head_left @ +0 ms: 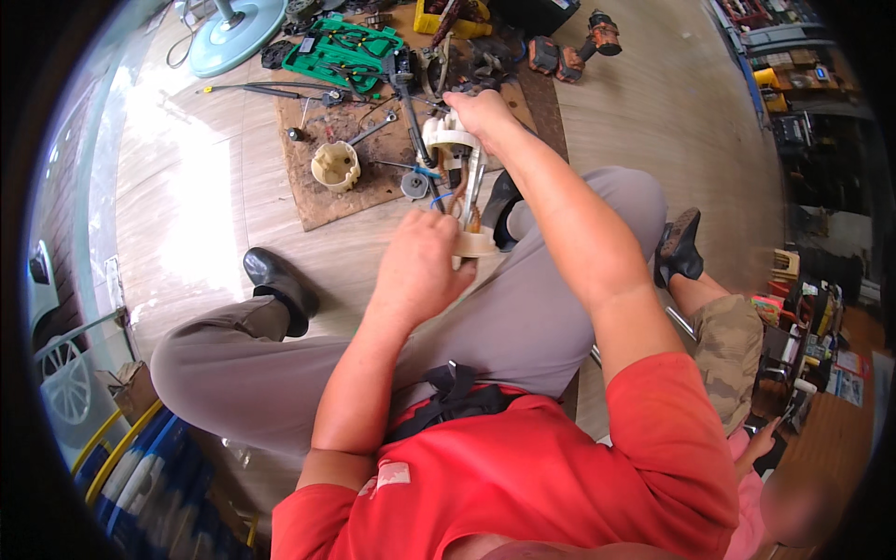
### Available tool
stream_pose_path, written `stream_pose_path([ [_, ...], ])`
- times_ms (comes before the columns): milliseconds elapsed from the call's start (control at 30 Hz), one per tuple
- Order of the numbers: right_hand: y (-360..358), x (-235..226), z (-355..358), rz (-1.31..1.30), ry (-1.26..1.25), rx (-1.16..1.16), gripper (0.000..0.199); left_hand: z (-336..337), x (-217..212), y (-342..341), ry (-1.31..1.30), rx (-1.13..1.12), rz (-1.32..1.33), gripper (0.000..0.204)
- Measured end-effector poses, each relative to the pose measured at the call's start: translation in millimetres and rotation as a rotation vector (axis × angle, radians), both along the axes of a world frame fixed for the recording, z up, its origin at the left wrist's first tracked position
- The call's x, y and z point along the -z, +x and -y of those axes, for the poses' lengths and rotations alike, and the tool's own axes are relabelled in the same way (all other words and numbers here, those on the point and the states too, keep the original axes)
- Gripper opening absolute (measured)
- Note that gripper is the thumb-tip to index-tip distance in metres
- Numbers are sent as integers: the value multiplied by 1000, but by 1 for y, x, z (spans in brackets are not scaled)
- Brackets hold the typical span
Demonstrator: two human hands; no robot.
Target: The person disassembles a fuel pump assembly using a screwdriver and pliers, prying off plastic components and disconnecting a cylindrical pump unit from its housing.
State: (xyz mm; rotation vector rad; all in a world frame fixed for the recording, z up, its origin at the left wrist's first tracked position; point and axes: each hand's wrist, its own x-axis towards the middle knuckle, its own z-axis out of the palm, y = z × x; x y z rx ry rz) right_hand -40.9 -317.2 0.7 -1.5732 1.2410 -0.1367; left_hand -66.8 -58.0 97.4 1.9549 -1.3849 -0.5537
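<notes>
Gripping white pump assembly point(462, 177), left hand point(420, 266) fingers closed below, right hand point(481, 112) fingers closed on top, green tool case point(341, 51) beyond

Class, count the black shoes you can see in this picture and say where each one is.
3. One shoe is on the floor at left, one is behind the white part that the hands hold, and one is at right by another person's leg. More may be hidden.

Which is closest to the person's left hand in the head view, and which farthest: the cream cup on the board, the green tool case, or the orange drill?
From the left hand:
1. Cream cup, on the brown board, ahead and slightly left.
2. Green tool case, farther ahead beyond the board.
3. Orange drill, far ahead to the right, on the floor.
</notes>
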Motion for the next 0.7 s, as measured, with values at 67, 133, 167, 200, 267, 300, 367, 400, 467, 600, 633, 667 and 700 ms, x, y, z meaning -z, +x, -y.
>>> stream_pose_path([
  [67, -1, -3, -4, -44, -92, -69, 54, 1, 12, -7, -13, -30, 27, 30],
  [133, 2, -28, -16, -41, -87, -137, 54, -4, 15, -6, 0, -38, 58, 29],
  [167, 2, -37, -18, -30, -38, -169, 54, -8, 15, -5, -8, -37, 75, 29],
  [200, -1, -45, -17, -17, 7, -190, 54, -10, 15, -5, -19, -25, 94, 30],
  [267, -6, -51, -9, 14, 56, -261, 53, -14, 15, -5, -52, -9, 179, 30],
  [300, -7, -51, -9, 9, 41, -273, 54, -16, 15, -6, -63, 1, 222, 30],
  [367, -8, -50, -11, 1, 12, -297, 56, -19, 14, -11, -5, 34, 279, 33],
  [400, -4, -49, -15, -64, -12, -334, 61, -21, 12, -12, 28, 52, 314, 34],
  [467, -3, -50, -18, -201, -85, -552, 74, -27, 13, -15, 53, 51, 117, 46],
  [600, 11, -60, -41, -205, -349, -864, 93, -32, -5, 13, -65, -259, -248, 66],
  [633, 14, -67, -49, -165, -339, -887, 92, -30, 3, 25, -207, -454, -285, 61],
  [667, 15, -75, -56, -141, -255, -908, 89, -24, 5, 38, -330, -572, -425, 59],
  [700, 18, -90, -67, -109, -171, -939, 86, -24, 11, 53, -363, -657, -671, 62],
])
